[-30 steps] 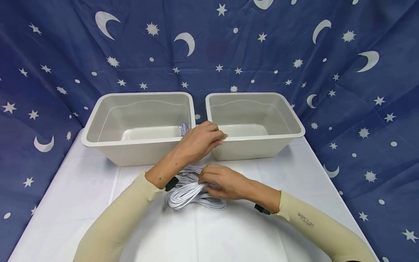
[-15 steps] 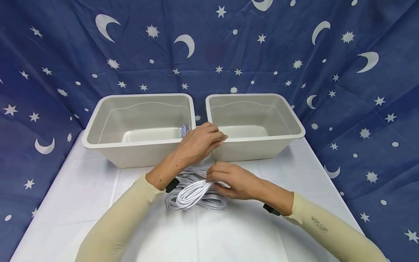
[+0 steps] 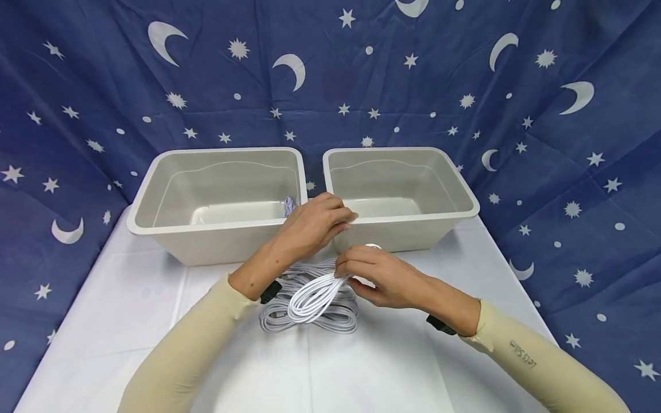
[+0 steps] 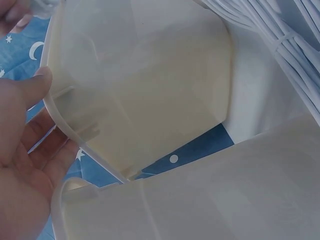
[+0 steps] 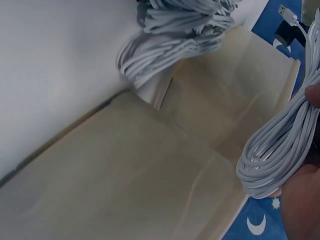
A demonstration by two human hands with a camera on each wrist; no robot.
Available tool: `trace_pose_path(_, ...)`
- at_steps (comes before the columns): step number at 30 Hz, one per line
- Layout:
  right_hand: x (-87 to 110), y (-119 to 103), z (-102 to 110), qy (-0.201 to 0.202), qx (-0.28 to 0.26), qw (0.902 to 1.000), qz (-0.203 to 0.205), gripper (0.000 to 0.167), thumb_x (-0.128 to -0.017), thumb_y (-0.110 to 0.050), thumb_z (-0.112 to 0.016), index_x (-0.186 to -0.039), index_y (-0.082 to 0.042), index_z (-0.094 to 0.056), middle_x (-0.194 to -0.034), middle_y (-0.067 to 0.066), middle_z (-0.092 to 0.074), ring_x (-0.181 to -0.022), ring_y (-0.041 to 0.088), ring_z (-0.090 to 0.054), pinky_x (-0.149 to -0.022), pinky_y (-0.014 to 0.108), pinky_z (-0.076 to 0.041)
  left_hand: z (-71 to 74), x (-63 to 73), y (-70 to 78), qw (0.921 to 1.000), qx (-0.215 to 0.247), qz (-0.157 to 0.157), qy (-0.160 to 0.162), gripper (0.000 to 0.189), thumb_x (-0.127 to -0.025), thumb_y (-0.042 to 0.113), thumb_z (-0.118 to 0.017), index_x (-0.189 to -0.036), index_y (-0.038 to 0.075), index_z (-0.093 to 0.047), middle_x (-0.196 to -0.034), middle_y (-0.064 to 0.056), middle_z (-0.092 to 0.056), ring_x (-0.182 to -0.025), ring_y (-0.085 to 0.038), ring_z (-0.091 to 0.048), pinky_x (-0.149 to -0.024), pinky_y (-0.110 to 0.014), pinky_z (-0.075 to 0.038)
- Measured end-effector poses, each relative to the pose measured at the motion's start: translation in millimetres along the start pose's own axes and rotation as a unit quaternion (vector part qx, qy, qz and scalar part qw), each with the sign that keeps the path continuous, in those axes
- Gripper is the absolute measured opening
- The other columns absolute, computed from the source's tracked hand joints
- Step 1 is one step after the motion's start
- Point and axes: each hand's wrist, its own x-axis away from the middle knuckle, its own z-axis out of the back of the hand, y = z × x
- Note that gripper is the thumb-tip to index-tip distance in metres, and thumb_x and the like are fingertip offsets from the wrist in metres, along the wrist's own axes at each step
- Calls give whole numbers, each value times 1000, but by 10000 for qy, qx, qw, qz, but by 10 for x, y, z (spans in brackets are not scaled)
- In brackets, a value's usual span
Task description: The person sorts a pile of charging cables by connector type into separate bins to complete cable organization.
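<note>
A coil point(image 3: 312, 301) of white cable sits at the middle of the head view, its loop pointing to the lower left. The right hand point(image 3: 387, 275) pinches it between thumb and fingers, and a short white loop shows just above the knuckles. In the right wrist view the coil hangs along the right side, with a USB plug point(image 5: 288, 15) at the upper right.

Behind the coil in the head view, a pile point(image 3: 330, 321) of similar cables lies on the table point(image 3: 382, 373); whether the two touch cannot be told.

The left hand point(image 3: 317, 221), just above the pile, grips the near left corner of the right bin point(image 3: 408, 232), thumb and fingers at its rim. The left bin point(image 3: 217, 241) stands just beside it, a narrow gap between them at the back. A small purplish bundle point(image 3: 288, 206) lies inside the left bin, at its right end, partly hidden by the near rim.

Cream sleeves point(image 3: 558, 367) cover both forearms, entering from the lower left and lower right. A blue backdrop point(image 3: 330, 129) with white moons and stars fills the top and both sides.
</note>
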Motion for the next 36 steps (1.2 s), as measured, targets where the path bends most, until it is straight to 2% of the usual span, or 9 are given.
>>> trace_pose_path(8, 21, 11, 184, 255, -98, 9995, 131, 29, -88, 7, -72, -114, -6, -71, -118, 2, -68, -113, 17, -65, -98, 27, -52, -21, 16, 9, 10000, 49, 38, 5, 19, -105, 22, -69, -121, 17, -79, -111, 3, -72, -116, -17, -61, -85, -33, -57)
trace_pose_path(18, 19, 105, 449, 644, -166, 9970, 391, 30, -87, 11, -68, -114, -2, -71, -115, 6, -69, -106, 20, -66, -96, 28, -51, -1, 25, 21, 10000, 36, 79, -12, 18, -105, 22, -70, -119, 17, -79, -112, 3, -72, -115, -18, -62, -86, -34, -57)
trace_pose_path(30, 114, 237, 681, 900, -28, 9959, -109, 31, -88, 12, -67, -116, -1, -70, -118, 10, -69, -110, 24, -65, -104, 23, -48, 9, -22, 20, 9998, -2, 141, -147, 20, -106, 20, -69, -122, 18, -79, -115, 2, -71, -119, -18, -61, -93, -37, -57)
trace_pose_path(36, 171, 318, 759, 1073, 134, 9922, -620, 32, -89, 11, -67, -118, -2, -70, -120, 10, -69, -110, 24, -66, -103, 19, -48, 16, -27, 16, 9998, 15, 168, -135, 20, -106, 21, -68, -122, 20, -79, -113, 3, -71, -118, -18, -61, -92, -38, -57)
